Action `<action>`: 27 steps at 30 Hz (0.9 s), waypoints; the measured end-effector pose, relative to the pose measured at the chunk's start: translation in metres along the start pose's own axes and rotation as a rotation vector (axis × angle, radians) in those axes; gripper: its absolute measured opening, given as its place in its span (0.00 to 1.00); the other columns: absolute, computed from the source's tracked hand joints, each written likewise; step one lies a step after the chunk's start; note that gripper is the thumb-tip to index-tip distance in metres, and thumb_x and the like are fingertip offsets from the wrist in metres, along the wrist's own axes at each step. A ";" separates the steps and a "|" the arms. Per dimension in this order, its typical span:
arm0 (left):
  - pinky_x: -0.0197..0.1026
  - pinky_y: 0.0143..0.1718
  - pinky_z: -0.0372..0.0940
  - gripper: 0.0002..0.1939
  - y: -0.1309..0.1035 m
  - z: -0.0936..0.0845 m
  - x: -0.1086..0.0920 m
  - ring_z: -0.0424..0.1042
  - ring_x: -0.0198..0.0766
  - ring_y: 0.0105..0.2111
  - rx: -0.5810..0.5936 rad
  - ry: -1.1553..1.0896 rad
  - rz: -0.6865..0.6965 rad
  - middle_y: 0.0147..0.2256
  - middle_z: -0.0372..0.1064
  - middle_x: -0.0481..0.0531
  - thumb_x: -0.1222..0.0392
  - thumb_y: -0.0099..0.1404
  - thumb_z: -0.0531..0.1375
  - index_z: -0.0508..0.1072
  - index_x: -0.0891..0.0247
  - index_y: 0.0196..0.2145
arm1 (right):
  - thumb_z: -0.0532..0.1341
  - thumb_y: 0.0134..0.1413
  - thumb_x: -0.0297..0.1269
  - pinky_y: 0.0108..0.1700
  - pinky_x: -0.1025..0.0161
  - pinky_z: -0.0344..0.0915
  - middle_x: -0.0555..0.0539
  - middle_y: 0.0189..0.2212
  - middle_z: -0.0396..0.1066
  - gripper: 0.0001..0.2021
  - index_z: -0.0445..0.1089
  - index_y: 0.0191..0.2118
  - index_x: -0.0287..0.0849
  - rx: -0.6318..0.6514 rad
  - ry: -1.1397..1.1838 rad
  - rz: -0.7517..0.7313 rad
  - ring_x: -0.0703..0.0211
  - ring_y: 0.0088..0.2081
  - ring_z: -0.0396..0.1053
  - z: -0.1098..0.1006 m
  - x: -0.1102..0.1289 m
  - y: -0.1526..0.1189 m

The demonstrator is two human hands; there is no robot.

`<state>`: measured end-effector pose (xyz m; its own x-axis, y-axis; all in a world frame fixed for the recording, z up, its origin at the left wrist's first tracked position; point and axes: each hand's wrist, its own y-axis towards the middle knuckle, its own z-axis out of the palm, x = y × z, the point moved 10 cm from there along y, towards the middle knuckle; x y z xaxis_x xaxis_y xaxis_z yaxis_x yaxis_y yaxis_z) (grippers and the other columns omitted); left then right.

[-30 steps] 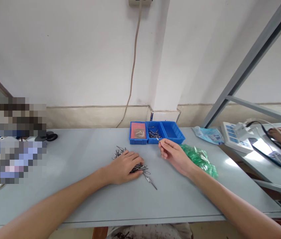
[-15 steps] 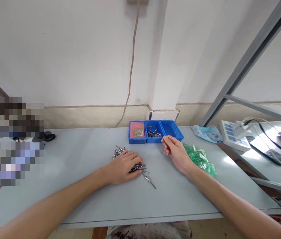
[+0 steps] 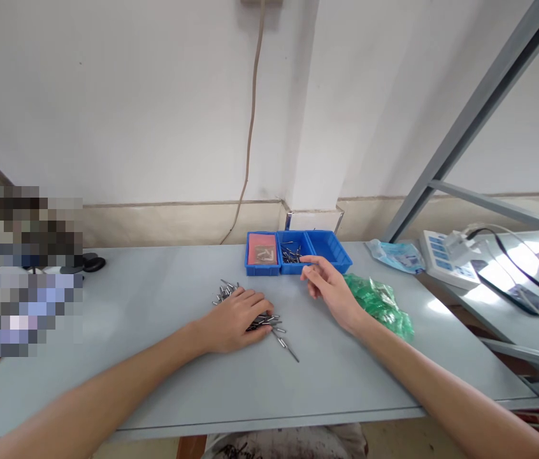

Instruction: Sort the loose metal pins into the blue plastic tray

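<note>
Many metal pins lie heaped under my left hand, showing beyond its knuckles and between thumb and fingers; the palm hides the middle of the heap. This hand rests cupped over them, thumb set apart from the fingers. Just right of its thumb, one long pin points back toward me.

My right hand is held above the table, index finger reaching forward and parted from the thumb, the other fingers curled under. That index fingertip is at the near right corner of the middle tray, which holds more pins, and the hand covers a little of the tray's front edge. Touching it, to the right and ahead of my fingers, is the right tray. On its other side, ahead of my left hand, sits the left tray, with a pink card and a clear bag of small parts.

A crumpled green bag lies just right of my right hand, partly behind the wrist, crowding that side. Farther right and ahead are a blue packet, a power strip and a slanting grey post. Well left of my left hand sits a black disc, beside a blurred patch I cannot read.
</note>
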<state>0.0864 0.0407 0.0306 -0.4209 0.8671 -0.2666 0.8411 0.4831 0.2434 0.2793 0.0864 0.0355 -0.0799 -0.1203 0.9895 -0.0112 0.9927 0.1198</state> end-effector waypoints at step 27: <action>0.47 0.49 0.58 0.08 -0.001 0.000 0.001 0.71 0.44 0.45 -0.016 0.017 -0.008 0.45 0.72 0.51 0.52 0.78 0.57 0.68 0.58 0.49 | 0.67 0.67 0.42 0.50 0.53 0.62 0.49 0.36 0.73 0.07 0.72 0.39 0.47 0.657 -0.701 -0.323 0.52 0.41 0.68 0.068 0.007 -0.044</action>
<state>0.0850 0.0413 0.0301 -0.4338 0.8648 -0.2529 0.8321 0.4921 0.2559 0.2113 0.0417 0.0322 -0.5411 -0.5663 0.6217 -0.6649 0.7408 0.0961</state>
